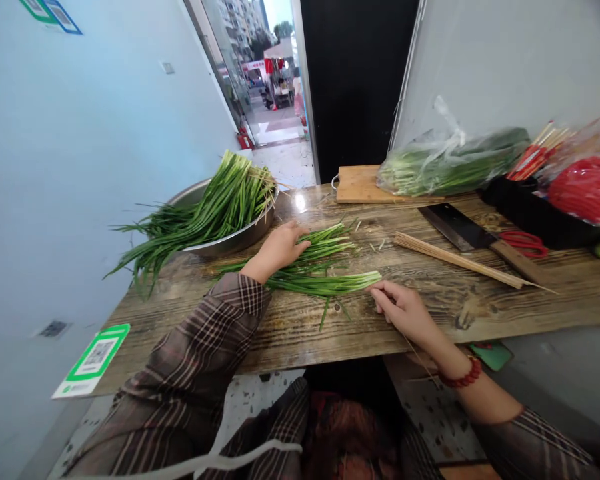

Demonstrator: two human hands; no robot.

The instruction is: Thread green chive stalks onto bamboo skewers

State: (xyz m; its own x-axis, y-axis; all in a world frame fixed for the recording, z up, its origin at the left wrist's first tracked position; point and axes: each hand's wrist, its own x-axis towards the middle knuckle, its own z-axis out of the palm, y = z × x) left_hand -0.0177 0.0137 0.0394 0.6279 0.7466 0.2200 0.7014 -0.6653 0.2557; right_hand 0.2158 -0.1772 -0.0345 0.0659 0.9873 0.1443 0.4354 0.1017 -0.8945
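Green chives lie on the wooden table in small groups, their pale ends pointing right. My left hand rests on the upper group, fingers apart and pointing right. At the pale tips of the lower group, my right hand pinches a thin wooden skewer, which slants down below the fist toward the table's front edge. A steel basin heaped with long chives stands behind my left hand. To the right lies a bundle of bare skewers.
A cleaver lies beside red-handled scissors at the right. Behind them are a cutting board, a bag of greens and a red bundle. A QR-code card sits at the front left corner.
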